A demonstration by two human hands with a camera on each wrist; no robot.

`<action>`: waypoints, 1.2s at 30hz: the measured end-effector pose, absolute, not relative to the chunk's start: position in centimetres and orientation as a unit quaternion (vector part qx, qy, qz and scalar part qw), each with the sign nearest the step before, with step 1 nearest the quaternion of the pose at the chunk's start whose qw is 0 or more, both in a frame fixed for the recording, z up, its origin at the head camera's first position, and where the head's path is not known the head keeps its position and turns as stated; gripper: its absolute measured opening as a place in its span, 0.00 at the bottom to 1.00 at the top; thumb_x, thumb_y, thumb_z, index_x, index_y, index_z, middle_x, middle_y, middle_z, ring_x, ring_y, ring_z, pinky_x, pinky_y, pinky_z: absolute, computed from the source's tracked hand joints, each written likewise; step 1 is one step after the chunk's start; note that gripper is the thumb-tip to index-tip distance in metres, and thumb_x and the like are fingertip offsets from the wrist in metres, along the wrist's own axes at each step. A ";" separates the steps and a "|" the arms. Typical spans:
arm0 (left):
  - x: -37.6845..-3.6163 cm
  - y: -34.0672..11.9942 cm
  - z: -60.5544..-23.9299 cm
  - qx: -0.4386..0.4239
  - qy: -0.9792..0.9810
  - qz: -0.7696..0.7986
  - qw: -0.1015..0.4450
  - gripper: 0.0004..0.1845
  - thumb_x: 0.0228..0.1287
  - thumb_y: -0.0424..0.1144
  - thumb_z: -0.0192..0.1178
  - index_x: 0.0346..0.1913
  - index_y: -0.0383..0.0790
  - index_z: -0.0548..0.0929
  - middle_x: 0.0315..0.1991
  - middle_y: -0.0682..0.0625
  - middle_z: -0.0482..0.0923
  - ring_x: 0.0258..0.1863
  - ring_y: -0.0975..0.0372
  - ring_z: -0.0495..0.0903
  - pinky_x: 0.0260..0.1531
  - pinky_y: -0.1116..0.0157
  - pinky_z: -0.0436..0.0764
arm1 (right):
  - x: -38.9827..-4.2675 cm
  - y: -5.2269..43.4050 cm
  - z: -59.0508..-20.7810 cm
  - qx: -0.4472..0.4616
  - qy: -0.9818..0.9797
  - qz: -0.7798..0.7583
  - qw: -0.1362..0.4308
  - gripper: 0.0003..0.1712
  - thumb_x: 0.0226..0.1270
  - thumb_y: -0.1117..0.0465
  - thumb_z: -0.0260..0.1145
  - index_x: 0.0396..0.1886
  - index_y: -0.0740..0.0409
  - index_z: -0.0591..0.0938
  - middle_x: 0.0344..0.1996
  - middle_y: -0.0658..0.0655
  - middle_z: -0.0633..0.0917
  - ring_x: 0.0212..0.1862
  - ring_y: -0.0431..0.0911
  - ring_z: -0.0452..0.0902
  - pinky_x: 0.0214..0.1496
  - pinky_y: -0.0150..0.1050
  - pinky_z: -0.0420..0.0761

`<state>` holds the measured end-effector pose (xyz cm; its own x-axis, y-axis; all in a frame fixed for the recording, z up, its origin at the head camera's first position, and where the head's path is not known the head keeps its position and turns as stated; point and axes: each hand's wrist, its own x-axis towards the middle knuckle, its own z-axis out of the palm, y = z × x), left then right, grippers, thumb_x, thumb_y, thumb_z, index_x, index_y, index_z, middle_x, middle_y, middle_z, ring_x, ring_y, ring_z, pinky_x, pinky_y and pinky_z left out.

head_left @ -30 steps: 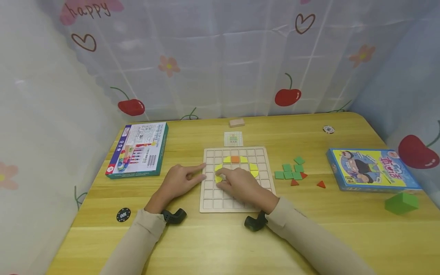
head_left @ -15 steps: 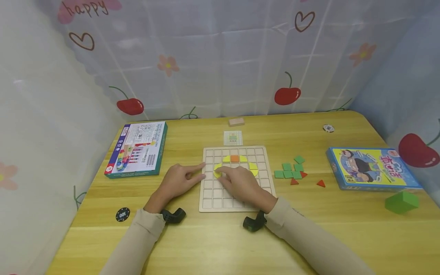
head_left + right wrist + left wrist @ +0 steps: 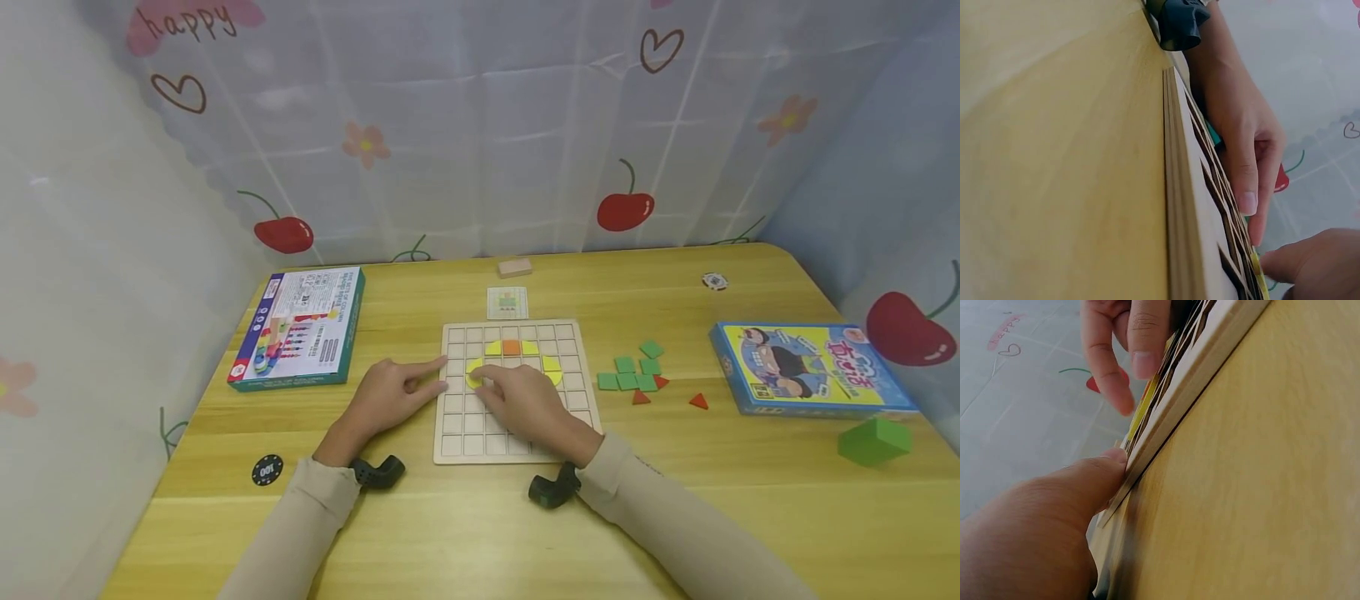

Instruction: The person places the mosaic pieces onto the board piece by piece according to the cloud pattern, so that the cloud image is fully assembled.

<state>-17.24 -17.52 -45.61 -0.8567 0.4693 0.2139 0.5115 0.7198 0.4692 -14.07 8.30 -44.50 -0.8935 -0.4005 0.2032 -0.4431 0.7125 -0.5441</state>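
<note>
Far left on table (image 3: 465, 533): boxed game, teal-edged (image 3: 300, 327), lying flat; black chip (image 3: 267, 470) near front edge. Left hand (image 3: 387, 398) flat on table beside wooden grid board (image 3: 513, 437), index finger extended, tip touching board's left edge; nothing held, fingers relaxed. Right hand (image 3: 525, 403) resting on board, fingertips pressed down on yellow piece (image 3: 474, 372) at left of yellow arc; no pinch visible. Orange square (image 3: 512, 347) seated at top of arc. Small card (image 3: 507, 302) just behind board. Right of board: loose green squares (image 3: 632, 372) and red triangles (image 3: 698, 402). Further right: blue-edged box (image 3: 810, 369), green block (image 3: 873, 441).
</note>
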 end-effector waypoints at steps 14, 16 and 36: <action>-17.1 -17.5 -45.7 -0.271 -0.923 -0.269 0.042 0.25 0.71 0.59 0.63 0.66 0.56 0.83 0.10 0.62 0.56 0.13 0.70 0.48 0.17 0.67 0.57 | -11.9 13.6 -45.2 0.216 -0.868 0.407 0.185 0.13 0.68 0.61 0.72 0.51 0.54 0.89 0.13 0.39 0.61 0.17 0.33 0.53 0.19 0.32 0.57; -17.2 -17.5 -45.7 -0.270 -0.924 -0.269 0.039 0.24 0.71 0.58 0.63 0.66 0.56 0.83 0.10 0.62 0.56 0.13 0.70 0.48 0.17 0.66 0.58 | -11.6 15.0 -45.4 0.209 -0.870 0.405 0.190 0.13 0.67 0.61 0.74 0.51 0.55 0.89 0.13 0.39 0.61 0.17 0.33 0.53 0.19 0.32 0.57; -17.2 -17.5 -45.7 -0.270 -0.925 -0.267 0.037 0.24 0.71 0.58 0.63 0.66 0.56 0.82 0.10 0.62 0.56 0.13 0.70 0.48 0.16 0.67 0.58 | -10.2 23.6 -45.7 0.068 -0.935 0.302 0.171 0.19 0.68 0.55 0.74 0.54 0.59 0.87 0.13 0.44 0.65 0.16 0.38 0.57 0.18 0.35 0.58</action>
